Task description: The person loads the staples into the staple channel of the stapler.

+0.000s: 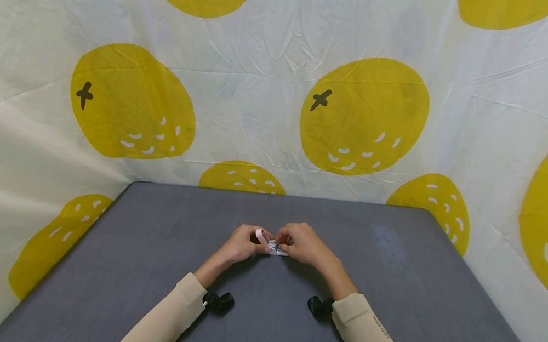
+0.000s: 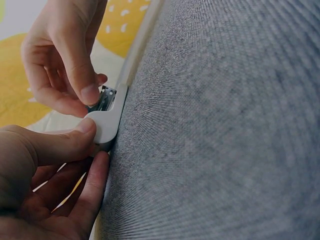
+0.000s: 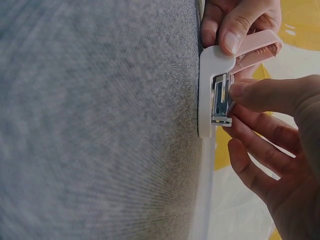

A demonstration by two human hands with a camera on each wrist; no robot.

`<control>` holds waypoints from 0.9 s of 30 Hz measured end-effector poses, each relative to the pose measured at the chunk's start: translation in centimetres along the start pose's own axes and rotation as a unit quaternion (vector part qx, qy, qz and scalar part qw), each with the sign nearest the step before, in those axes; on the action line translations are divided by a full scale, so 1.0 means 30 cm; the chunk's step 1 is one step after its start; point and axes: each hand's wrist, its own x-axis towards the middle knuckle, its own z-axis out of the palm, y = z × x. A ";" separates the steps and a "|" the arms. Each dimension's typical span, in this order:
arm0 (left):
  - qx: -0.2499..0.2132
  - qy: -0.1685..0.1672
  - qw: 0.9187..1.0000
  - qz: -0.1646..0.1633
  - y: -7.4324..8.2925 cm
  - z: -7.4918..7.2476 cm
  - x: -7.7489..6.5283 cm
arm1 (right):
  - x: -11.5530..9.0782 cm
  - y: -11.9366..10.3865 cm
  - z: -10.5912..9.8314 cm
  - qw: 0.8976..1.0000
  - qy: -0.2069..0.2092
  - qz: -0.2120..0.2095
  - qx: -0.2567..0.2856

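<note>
A small stapler (image 1: 276, 251) with a white base (image 3: 205, 95) stands on the grey table, its pink top cover (image 3: 270, 39) swung up and back. My left hand (image 1: 239, 243) pinches the stapler's rounded hinge end between thumb and fingers. From the other side, my right hand (image 1: 303, 243) holds the metal staple channel (image 3: 220, 100), the thumb on one side and fingers behind it. In the left wrist view, the right thumb (image 2: 90, 94) lies against the channel. The fingers hide part of the channel, so I cannot tell whether staples are in it.
Grey fabric covers the tabletop (image 1: 260, 313). A white curtain (image 1: 260, 109) printed with yellow fruit hangs behind and beside the table. Black wrist cameras (image 1: 219, 302) stick out from under both beige sleeves (image 1: 160, 320).
</note>
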 end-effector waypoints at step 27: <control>-0.014 -0.005 1.000 -0.002 -0.005 -0.002 -0.002 | -0.008 -0.014 -0.014 1.000 -0.009 0.003 -0.006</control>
